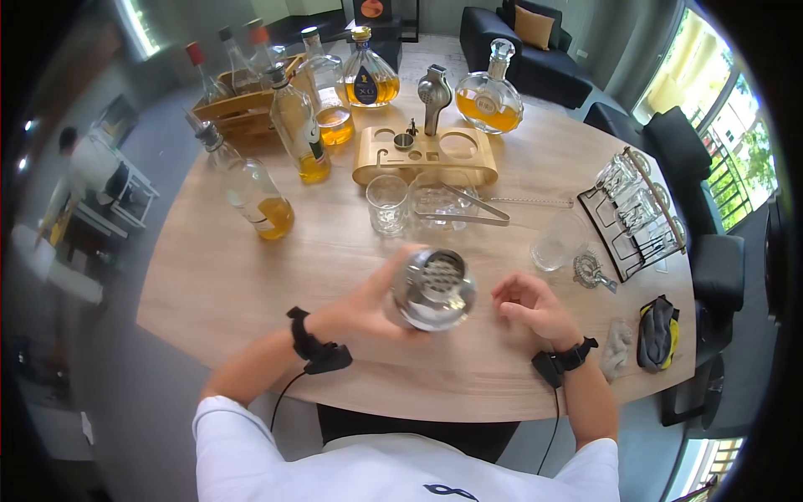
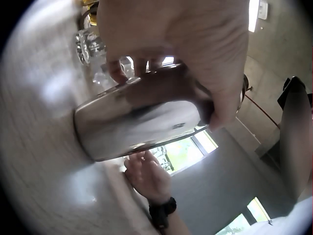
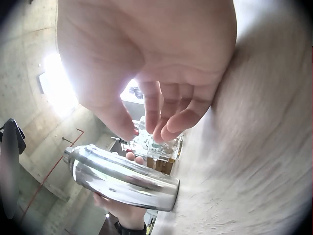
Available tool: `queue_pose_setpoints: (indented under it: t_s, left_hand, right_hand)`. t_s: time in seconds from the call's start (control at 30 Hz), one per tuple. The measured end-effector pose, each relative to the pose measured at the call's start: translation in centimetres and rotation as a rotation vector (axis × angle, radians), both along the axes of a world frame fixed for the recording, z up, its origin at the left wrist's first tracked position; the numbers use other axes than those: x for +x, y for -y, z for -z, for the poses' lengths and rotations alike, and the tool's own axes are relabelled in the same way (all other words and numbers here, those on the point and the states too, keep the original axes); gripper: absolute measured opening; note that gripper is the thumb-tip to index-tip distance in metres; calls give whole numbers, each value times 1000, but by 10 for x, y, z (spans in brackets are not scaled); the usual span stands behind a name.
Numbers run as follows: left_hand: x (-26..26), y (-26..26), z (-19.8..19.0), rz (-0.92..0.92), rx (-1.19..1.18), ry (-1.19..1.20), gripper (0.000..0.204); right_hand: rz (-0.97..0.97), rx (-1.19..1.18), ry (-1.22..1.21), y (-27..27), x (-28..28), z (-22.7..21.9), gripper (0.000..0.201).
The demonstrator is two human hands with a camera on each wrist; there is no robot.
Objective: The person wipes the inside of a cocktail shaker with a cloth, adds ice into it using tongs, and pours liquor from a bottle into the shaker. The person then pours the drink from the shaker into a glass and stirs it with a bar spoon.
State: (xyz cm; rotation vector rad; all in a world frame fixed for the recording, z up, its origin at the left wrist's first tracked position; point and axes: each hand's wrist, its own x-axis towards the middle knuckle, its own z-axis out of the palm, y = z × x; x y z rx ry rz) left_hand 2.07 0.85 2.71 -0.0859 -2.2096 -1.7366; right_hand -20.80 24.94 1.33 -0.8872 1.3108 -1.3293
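A shiny metal shaker [image 1: 435, 293] with a perforated strainer top is gripped by the left hand [image 1: 376, 303], whose fingers and thumb curl round its side. In the left wrist view the shaker [image 2: 142, 115] has its base at or close to the tabletop, with the left hand [image 2: 181, 44] around its upper part. The right hand [image 1: 535, 308] hovers or rests at the table to the right of the shaker, apart from it, fingers loosely curled and holding nothing. The right wrist view shows that hand [image 3: 156, 63] with the shaker [image 3: 124, 178] beyond it.
Behind the shaker are a glass [image 1: 388, 205], tongs [image 1: 468, 209] and a wooden stand [image 1: 427, 159]. Bottles [image 1: 263, 201] stand at the back left. Rightward are another glass [image 1: 556, 243], a strainer [image 1: 592, 272], a glass rack [image 1: 631, 213] and a dark pouch [image 1: 657, 335].
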Motion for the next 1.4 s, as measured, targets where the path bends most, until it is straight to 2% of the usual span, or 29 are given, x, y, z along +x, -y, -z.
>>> queue_pose_setpoints:
  t_s: [0.03,0.07,0.1,0.13,0.17,0.2,0.23,0.3,0.33,0.4,0.43,0.5,0.53,0.57,0.63,0.67,0.73,0.97,1.03,1.1,1.13,1.27,1.37,1.4]
  left_hand:
    - [-12,-10,1,91,53,-46,98]
    - [-22,-16,2,188,104,-91,96]
    - [-29,-19,2,201,109,-104,96]
    - [-36,-22,4,270,132,-29,102]
    - [-42,-25,7,342,157,47,108]
    - [-47,-26,14,372,224,21,105]
    - [-49,-29,15,393,249,23,105]
    - [-48,-34,14,333,329,-43,90]
    - [-48,-32,16,339,349,-11,93]
    - [-46,-32,8,338,358,9,96]
    - [-46,-32,4,326,357,16,99]
    - [-50,-27,13,352,346,49,93]
    - [-48,-26,10,376,355,55,91]
    - [-49,-25,7,400,363,59,90]
    - [-49,-22,10,411,391,75,92]
    - [-49,-21,12,424,426,103,93]
    - [-46,-22,9,427,448,136,94]
    - [-38,-20,8,459,428,175,92]
    - [-40,-26,3,469,484,174,91]
    - [-46,-24,1,546,448,154,89]
    - [-47,-22,6,525,433,178,89]
    - [-45,-18,5,513,429,226,94]
    - [-41,-18,-1,453,404,184,99]
    - [-42,-16,1,472,360,176,100]
  right_hand:
    - [4,5,-17,0,-1,3,26]
    - [4,-83,25,1,-2,9,39]
    - [8,-170,70,-1,-2,11,52]
    - [23,-161,57,-1,1,7,52]
    - [31,-256,62,3,5,0,69]
    - [39,-347,69,6,9,-8,86]
    - [61,-324,70,10,14,-19,86]
    - [34,-474,-43,18,28,-48,109]
    - [51,-457,-32,23,37,-59,109]
    - [71,-503,-149,38,49,-78,125]
    - [73,-503,-147,44,50,-81,125]
    - [-127,-457,-406,55,49,-86,125]
    - [-119,-461,-501,59,49,-88,106]
    - [-121,-464,-507,61,50,-88,106]
    - [-67,-447,-534,63,53,-88,79]
    - [-62,-439,-537,63,54,-89,79]
    - [-46,-431,-546,60,58,-91,63]
    - [-19,-489,-555,60,66,-92,57]
    - [-56,-590,-769,57,64,-96,53]
    - [-71,-589,-809,52,66,-113,54]
    - [-94,-593,-868,49,65,-120,54]
    - [-65,-566,-830,41,59,-128,58]
    - [25,-566,-768,33,48,-127,67]
    - [123,-539,-607,29,46,-124,70]
